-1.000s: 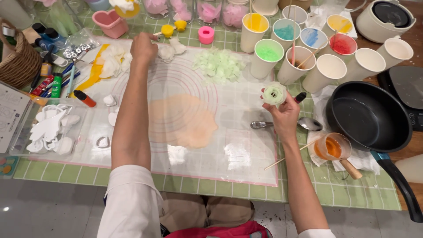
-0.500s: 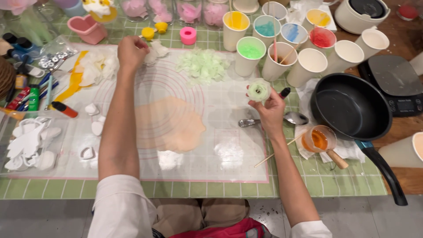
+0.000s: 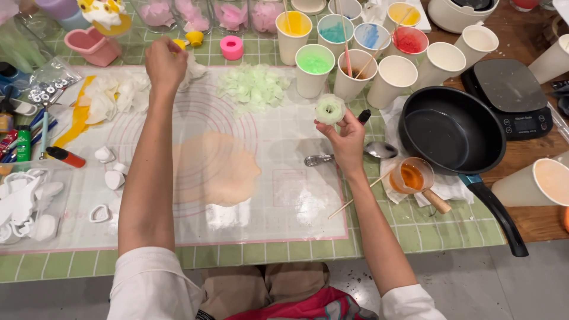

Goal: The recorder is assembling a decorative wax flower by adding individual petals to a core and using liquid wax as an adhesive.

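right hand [image 3: 347, 133]: raised over the mat's right part, fingertips pinching a pale green flower [image 3: 329, 109].
beyond that grip: paper cups [image 3: 349, 65] crowd close, sticks poking up; no way through low.
right of it: a spoon [image 3: 355, 155] just beside, then the black pan [image 3: 453, 130] blocks.
left of it: bare mat [image 3: 284, 148], open passage across to the peach sheet [image 3: 216, 169].
left hand [image 3: 165, 62]: at the mat's far edge, white petals [image 3: 115, 95] just left, green petals [image 3: 255, 88] right; open mat nearer the body.

From my remote feed, my left hand [image 3: 165, 64] hides whatever its fingers pinch, the white cutters [image 3: 24, 204] run off the left edge, and the jars [image 3: 207, 12] are cropped at the top.
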